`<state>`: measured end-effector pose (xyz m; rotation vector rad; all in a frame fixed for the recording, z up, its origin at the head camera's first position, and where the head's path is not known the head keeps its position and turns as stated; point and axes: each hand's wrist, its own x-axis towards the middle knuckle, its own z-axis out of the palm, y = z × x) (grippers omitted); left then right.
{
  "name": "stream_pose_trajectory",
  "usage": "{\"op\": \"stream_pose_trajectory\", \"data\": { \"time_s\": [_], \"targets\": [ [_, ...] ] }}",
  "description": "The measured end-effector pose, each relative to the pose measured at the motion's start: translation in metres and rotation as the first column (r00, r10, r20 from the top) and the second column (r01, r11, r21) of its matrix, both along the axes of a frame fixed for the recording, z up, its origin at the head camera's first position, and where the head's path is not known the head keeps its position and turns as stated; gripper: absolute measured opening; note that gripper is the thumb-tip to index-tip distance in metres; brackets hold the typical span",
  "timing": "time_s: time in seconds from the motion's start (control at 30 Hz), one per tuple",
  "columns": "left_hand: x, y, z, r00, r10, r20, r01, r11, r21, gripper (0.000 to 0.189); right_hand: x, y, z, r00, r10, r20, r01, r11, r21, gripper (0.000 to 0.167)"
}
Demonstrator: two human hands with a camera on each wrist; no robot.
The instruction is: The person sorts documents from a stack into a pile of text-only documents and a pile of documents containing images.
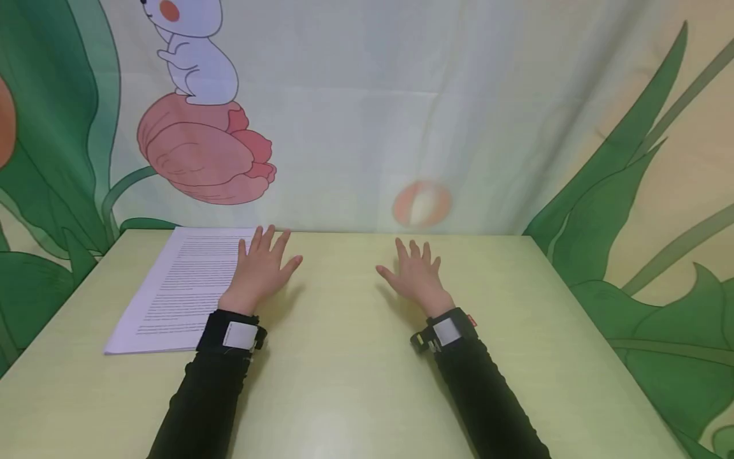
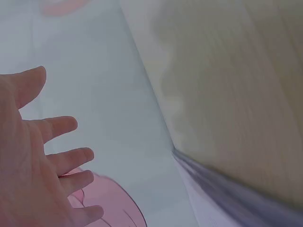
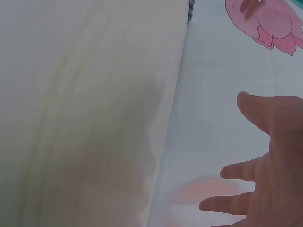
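Observation:
My left hand point(image 1: 259, 271) is held with its fingers spread, overlapping the right side of a stack of printed paper point(image 1: 189, 287) in the head view. Nothing is in it, and its palm and fingers point(image 2: 71, 161) show bare in the left wrist view. Over the right half of the table, my right hand point(image 1: 417, 277) also has its fingers spread and carries nothing. The right wrist view shows its thumb point(image 3: 258, 109) stretched away from the other fingers. Both hands cast shadows on the tabletop, and the edge of the paper stack point(image 2: 227, 194) appears below the left palm.
The pale wooden table point(image 1: 344, 382) ends at a printed curtain point(image 1: 344, 127) along its back edge. Green leaf drawings point(image 1: 659, 331) cover the cloth on the right. Each wrist wears a black strap with a small camera point(image 1: 421, 343).

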<state>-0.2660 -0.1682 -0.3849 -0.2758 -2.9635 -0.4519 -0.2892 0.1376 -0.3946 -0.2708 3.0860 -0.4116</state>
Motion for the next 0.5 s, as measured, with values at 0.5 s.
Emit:
{"op": "stream_pose_trajectory", "data": {
  "time_s": [0.5],
  "targets": [
    [0.018,-0.08,-0.01,0.989,0.146,-0.01,-0.146,0.989,-0.02,0.073,-0.001,0.004,0.0,1.0,-0.008,-0.004,0.008,1.0,0.006,0.083]
  ]
}}
